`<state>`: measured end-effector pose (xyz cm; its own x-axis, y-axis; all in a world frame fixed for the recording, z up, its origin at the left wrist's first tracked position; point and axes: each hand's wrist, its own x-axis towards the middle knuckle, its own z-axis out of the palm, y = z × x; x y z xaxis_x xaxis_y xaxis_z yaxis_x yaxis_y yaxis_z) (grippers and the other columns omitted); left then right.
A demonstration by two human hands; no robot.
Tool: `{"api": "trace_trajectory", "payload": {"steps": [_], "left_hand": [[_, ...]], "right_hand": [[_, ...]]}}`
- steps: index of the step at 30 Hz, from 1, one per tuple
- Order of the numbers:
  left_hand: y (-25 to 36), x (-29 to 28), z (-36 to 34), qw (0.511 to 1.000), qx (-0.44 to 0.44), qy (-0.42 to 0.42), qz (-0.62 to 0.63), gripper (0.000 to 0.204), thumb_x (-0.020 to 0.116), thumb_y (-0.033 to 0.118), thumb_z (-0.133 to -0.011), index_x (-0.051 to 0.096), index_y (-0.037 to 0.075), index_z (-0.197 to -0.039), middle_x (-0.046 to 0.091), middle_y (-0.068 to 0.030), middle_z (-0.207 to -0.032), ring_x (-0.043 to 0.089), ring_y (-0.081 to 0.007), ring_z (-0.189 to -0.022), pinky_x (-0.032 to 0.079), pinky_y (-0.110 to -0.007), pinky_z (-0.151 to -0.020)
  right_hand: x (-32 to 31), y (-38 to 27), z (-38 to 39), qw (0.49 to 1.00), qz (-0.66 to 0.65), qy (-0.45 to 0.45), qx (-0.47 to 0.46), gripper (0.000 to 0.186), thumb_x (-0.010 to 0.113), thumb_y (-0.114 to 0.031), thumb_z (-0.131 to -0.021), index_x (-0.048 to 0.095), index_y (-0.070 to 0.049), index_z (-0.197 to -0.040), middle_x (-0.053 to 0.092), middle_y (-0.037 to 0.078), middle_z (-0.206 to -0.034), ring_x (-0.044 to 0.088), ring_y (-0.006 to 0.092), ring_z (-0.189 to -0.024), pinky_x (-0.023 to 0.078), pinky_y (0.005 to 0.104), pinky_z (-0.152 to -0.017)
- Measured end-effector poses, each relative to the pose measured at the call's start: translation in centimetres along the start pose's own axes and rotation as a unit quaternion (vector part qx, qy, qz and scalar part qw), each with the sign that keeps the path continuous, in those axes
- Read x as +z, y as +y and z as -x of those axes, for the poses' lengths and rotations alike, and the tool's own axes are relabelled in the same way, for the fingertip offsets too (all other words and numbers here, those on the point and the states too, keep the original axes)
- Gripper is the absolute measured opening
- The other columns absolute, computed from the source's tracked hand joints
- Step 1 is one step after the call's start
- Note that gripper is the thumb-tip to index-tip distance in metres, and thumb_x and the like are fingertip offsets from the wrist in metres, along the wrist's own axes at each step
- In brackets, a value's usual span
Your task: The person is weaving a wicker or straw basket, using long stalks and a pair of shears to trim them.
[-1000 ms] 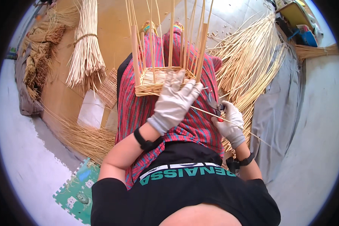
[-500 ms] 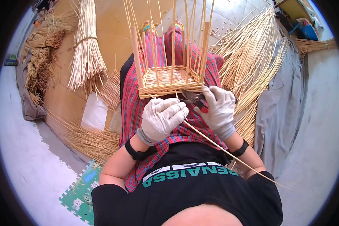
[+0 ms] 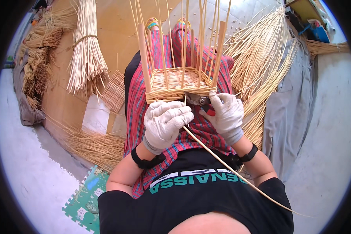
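A square basket base of woven wicker rests on my lap, with thin upright stakes and thicker posts rising from its edges. My left hand, in a white work glove, is closed on a long wicker strand at the near edge. That strand trails down to the right across my shirt. In my gloved right hand is a pair of pruning shears with red on the handle. Their blades lie against the base's near rim, beside the strand; how far they are parted I cannot make out.
A tied wicker bundle lies on the floor at the far left, near a small woven panel. Loose strands spread at right and at left. A green foam mat lies at lower left.
The basket base has tilted slightly and shifted a little to the right. My left hand has moved slightly left with the strand. The shears have stayed at the near rim.
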<state>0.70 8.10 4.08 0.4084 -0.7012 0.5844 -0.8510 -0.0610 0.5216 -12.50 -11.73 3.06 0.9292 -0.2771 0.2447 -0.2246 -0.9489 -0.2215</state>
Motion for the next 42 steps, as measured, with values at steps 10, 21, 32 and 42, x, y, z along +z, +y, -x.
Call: {"api": "trace_trajectory", "payload": {"steps": [10, 21, 32, 42], "left_hand": [[1.8, -4.5, -0.6, 0.994, 0.075, -0.082, 0.004, 0.03, 0.072, 0.02, -0.077, 0.076, 0.021, -0.107, 0.075, 0.0029, -0.108, 0.071, -0.0162, -0.101, 0.05, -0.033, -0.075], [1.3, -4.7, -0.9, 0.999, 0.031, -0.004, 0.005, 0.026, 0.077, 0.014, -0.078, 0.074, 0.017, -0.104, 0.076, -0.0013, -0.108, 0.074, -0.0186, -0.098, 0.047, -0.029, -0.065], [1.3, -3.3, -2.5, 0.999, 0.016, -0.004, 0.041, 0.028, 0.072, 0.012, -0.078, 0.075, 0.017, -0.105, 0.077, -0.0007, -0.105, 0.075, -0.0195, -0.092, 0.05, -0.032, -0.062], [0.7, -1.9, -5.6, 0.95, -0.255, 0.009, 0.18, 0.016, 0.063, 0.006, -0.1, 0.064, 0.0, -0.115, 0.067, -0.0135, -0.09, 0.068, -0.025, -0.083, 0.054, -0.033, -0.076]], "right_hand": [[-2.6, -3.4, -2.7, 0.98, -0.148, -0.128, 0.019, 0.061, 0.091, -0.034, -0.067, 0.065, -0.013, -0.117, 0.063, 0.012, -0.098, 0.064, 0.0336, -0.094, 0.05, 0.0472, -0.083], [-4.0, -5.4, -6.8, 0.961, -0.104, -0.255, 0.017, 0.048, 0.083, -0.038, -0.074, 0.065, -0.01, -0.108, 0.069, 0.018, -0.091, 0.07, 0.0365, -0.089, 0.054, 0.0465, -0.079], [-1.4, -4.7, -5.5, 0.974, -0.117, -0.188, -0.035, 0.028, 0.072, -0.03, -0.082, 0.059, -0.011, -0.098, 0.065, 0.015, -0.081, 0.069, 0.0359, -0.079, 0.053, 0.0488, -0.068], [-4.6, 1.2, -0.2, 0.58, -0.624, -0.412, 0.324, 0.041, 0.062, -0.035, -0.102, 0.058, -0.003, -0.126, 0.066, 0.005, -0.086, 0.067, 0.0154, -0.074, 0.055, 0.0324, -0.064]]}}
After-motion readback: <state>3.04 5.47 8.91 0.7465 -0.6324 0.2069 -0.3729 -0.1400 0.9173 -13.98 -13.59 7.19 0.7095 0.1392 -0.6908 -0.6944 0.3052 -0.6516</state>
